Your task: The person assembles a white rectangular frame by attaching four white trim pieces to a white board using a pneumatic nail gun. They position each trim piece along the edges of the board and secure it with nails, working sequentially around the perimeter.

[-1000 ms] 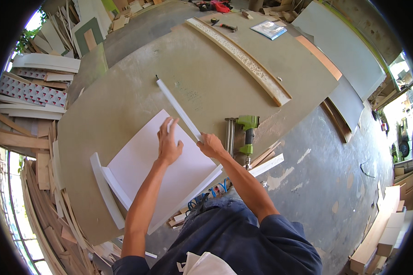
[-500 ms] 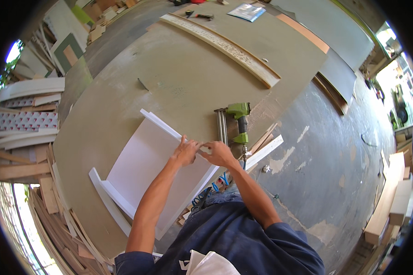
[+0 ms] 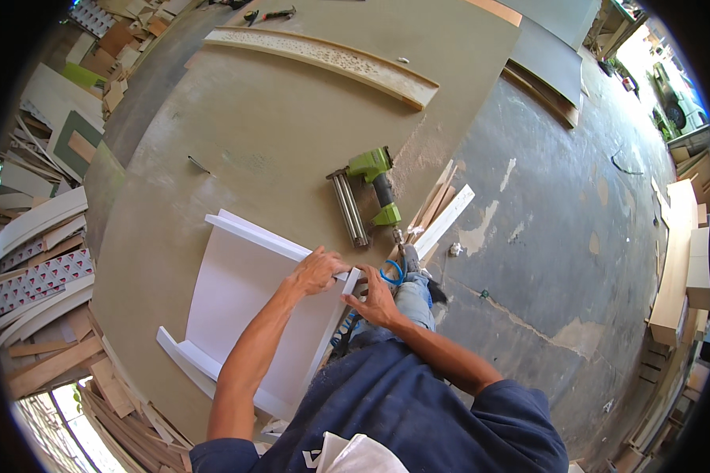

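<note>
The fisheye rim swallows the edges here: stacks of boards and offcuts [image 3: 35,260] on the left bend away and are cut off, and the timber pile [image 3: 674,268] on the right is only half in view. The person's torso in a blue shirt [image 3: 418,410] fills the lower edge and hides the near corner of the white panel [image 3: 244,299]. The panel lies flat at the near edge of the big workbench [image 3: 268,126], with a raised white strip [image 3: 260,236] along its far edge and another white piece along its near-left edge.

The left hand [image 3: 317,272] lies on the right end of that strip, fingers curled over it. The right hand [image 3: 375,299] sits just beside it at the panel's corner, fingers spread against the strip's end; whether it truly pinches anything cannot be told.

Just beyond the hands lies a green nail gun [image 3: 371,193], its blue coiled hose [image 3: 390,276] partly hidden behind the right hand. Loose wooden strips [image 3: 442,213] hang off the bench edge. No containers show.
</note>
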`<state>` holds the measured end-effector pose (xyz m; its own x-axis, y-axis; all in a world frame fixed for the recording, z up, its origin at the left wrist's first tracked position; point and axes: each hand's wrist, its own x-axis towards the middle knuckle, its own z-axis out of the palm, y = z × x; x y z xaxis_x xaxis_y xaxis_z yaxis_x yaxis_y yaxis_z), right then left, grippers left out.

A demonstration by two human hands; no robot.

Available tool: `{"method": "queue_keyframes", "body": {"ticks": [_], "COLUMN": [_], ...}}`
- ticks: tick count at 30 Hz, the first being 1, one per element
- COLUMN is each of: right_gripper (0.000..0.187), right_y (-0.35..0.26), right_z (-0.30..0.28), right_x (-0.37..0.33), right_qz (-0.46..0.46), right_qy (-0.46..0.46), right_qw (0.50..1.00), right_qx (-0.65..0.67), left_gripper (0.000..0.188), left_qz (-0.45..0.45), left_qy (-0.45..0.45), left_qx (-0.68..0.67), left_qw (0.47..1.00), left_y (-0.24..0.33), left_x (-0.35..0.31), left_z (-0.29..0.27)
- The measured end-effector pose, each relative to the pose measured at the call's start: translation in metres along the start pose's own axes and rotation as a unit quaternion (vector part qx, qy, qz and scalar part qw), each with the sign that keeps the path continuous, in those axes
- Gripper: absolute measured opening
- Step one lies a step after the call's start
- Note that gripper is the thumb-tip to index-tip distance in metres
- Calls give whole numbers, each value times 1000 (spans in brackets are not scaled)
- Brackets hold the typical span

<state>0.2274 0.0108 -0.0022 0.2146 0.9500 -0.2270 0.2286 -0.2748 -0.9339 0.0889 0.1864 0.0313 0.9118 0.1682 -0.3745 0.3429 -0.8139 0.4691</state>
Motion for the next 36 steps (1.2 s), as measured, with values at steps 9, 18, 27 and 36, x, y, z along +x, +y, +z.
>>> {"method": "queue_keyframes", "body": {"ticks": [9,18,27,36], "right_gripper": [86,91,97,91], "right_y": [-4,0,9,4], "right_z": [8,10,37,37], "right_x": [-13,-18,-28,-31], "right_qz": [36,31,81,92], "right_qy": [2,11,102,118], "right_qw": [998,995,976,965], "right_qx": [52,97,175,214], "left_gripper": [41,49,46,37], "left_qz": [-5,21,60,9], "left_qy": [-41,-18,18,9], "left_qx": [-10,-18,-16,-271], "left_qw": [999,999,998,962], "left_y": [2,7,9,-5], "left_x": [14,13,15,19], "left_z": [-1,6,1,-10]}}
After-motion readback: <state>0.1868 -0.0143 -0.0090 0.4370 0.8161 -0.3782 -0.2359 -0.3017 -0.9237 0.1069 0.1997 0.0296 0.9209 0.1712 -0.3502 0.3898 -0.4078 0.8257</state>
